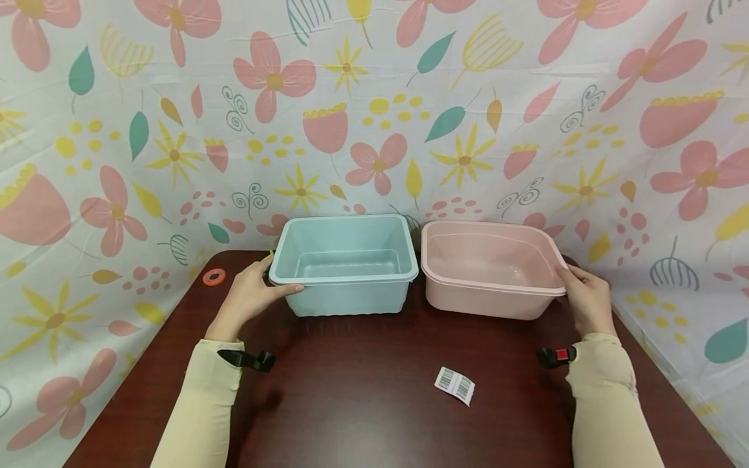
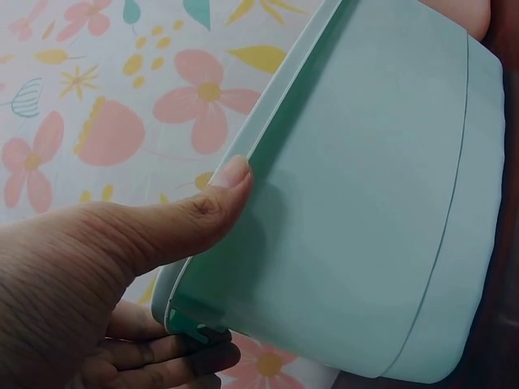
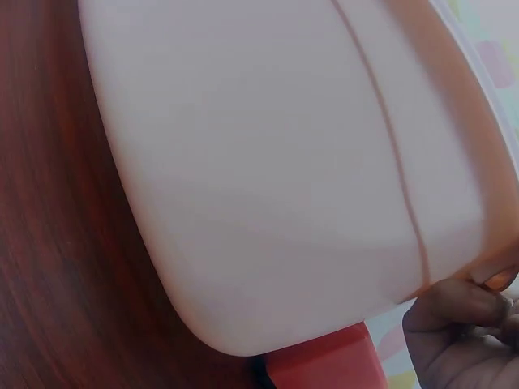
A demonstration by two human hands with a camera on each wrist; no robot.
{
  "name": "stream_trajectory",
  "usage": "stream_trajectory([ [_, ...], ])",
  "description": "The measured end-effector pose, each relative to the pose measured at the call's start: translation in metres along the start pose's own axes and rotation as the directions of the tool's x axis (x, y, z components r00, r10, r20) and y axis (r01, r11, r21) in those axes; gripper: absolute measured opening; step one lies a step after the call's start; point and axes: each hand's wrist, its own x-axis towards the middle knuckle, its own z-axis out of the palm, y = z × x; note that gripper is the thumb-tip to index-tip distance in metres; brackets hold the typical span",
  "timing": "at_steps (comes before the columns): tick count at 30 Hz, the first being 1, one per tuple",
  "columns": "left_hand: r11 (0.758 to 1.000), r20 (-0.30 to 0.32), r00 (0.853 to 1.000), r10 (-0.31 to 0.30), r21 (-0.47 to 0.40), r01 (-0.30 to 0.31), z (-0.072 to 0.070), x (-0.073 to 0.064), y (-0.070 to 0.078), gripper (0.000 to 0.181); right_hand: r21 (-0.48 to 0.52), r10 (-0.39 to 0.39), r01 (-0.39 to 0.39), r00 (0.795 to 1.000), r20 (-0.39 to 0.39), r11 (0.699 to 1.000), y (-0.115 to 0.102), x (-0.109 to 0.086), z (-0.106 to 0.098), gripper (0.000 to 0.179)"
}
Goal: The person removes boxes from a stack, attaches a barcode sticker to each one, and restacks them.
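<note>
A light blue plastic basin (image 1: 351, 298) stands toward the back of the table, left of a pink plastic basin (image 1: 486, 300). My left hand (image 1: 248, 296) grips the blue basin's left rim. In the left wrist view its thumb (image 2: 231, 178) presses on the rim while the other fingers (image 2: 154, 352) curl underneath at the corner. The right rim of the pink basin is held by my right hand (image 1: 588, 299). Seen from the right wrist, those fingers (image 3: 458, 312) bend up under the rim, with the thumb out of view. Both basins look empty inside.
A flowered cloth (image 1: 374, 162) hangs right behind the basins. On the dark red table (image 1: 363, 390) lie an orange ring (image 1: 207, 278) at the far left and a white barcode label (image 1: 455, 385) in front. Something red (image 3: 332, 361) shows beside the pink basin in the right wrist view.
</note>
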Motion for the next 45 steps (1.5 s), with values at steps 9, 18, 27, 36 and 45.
stream_trajectory([
  [9,1.0,0.001,1.0,0.018,0.011,-0.018,0.0,0.0,0.0,0.098,-0.037,0.012,-0.014,0.998,-0.057,0.999,-0.004,-0.004,0.002,0.057],
  [18,0.99,-0.019,0.997,0.074,0.12,-0.072,-0.004,-0.008,0.015,0.099,-0.318,-0.101,0.024,0.969,-0.227,0.948,-0.028,-0.014,0.007,0.025],
  [27,0.863,0.08,0.859,0.505,-0.034,-0.504,0.02,-0.035,0.079,0.06,-0.213,-0.4,0.412,0.911,0.099,0.886,-0.064,-0.059,0.045,0.035],
  [36,0.763,0.444,0.661,0.605,-0.087,-0.641,0.158,-0.057,0.129,0.05,-0.093,-0.355,0.522,0.689,0.632,0.848,-0.02,-0.092,0.098,0.026],
  [45,0.775,0.432,0.745,0.509,0.148,-0.615,0.242,-0.066,0.149,0.046,0.013,-0.211,0.304,0.627,0.75,0.952,0.047,-0.105,0.119,0.031],
])
